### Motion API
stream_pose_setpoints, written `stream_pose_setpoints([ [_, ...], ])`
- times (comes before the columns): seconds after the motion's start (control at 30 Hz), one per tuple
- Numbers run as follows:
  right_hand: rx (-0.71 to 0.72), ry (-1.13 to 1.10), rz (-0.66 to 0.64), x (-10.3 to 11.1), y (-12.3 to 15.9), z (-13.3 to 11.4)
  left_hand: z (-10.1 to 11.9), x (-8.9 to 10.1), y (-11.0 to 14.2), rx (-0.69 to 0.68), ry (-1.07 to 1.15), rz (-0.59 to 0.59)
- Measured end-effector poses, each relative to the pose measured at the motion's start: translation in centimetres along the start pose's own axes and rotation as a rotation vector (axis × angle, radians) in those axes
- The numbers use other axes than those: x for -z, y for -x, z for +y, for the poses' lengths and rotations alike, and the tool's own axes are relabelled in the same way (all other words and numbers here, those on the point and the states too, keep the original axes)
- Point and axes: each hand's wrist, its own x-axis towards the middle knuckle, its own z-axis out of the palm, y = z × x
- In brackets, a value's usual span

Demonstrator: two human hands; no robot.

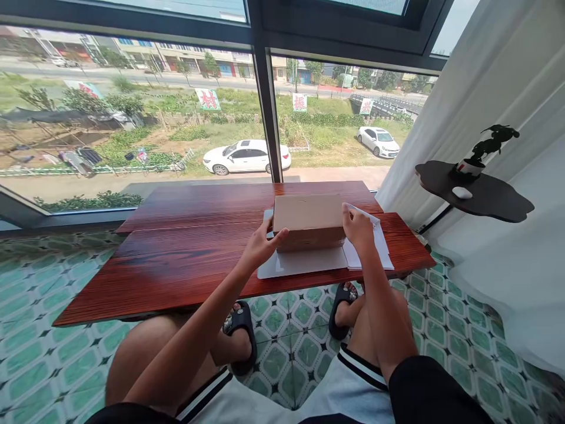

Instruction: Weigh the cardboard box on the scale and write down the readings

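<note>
"Holding what?"

"Gripping a brown cardboard box (pixel 309 213), by the left end with the left hand (pixel 260 246), by the right end with the right hand (pixel 358 228)."

"Hands together?"

"Apart, clamped on opposite ends."

"And placed where?"

"Above a pale, round-cornered flat panel (pixel 304 266), near the front edge of a reddish wooden table (pixel 189 253). Can't tell whether touching down or held just clear."

"Close by?"

"White papers (pixel 380 244), just right of the box, partly behind the right hand and forearm. Farther right, on a wavy-edged dark stand (pixel 494 200), a potted plant (pixel 471 168)."
</note>
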Motion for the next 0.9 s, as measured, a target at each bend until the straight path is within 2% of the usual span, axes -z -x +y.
stream_pose_setpoints([
  [0.1, 0.011, 0.031, -0.014, 0.2, -0.1, -0.1, 0.3, 0.1, 0.0, 0.014, -0.101, 0.044],
  [0.3, 0.020, 0.044, -0.017, 0.2, -0.1, -0.2, 0.4, -0.1, -0.2, 0.045, -0.140, 0.084],
  [0.57, -0.010, 0.089, -0.050, 0.6, 0.4, -1.1, 1.5, -0.5, 0.4, 0.089, -0.175, 0.063],
  [0.9, -0.011, 0.180, -0.009, 0.1, 0.8, -1.7, 1.9, -0.9, 0.6, 0.165, -0.220, 0.054],
])
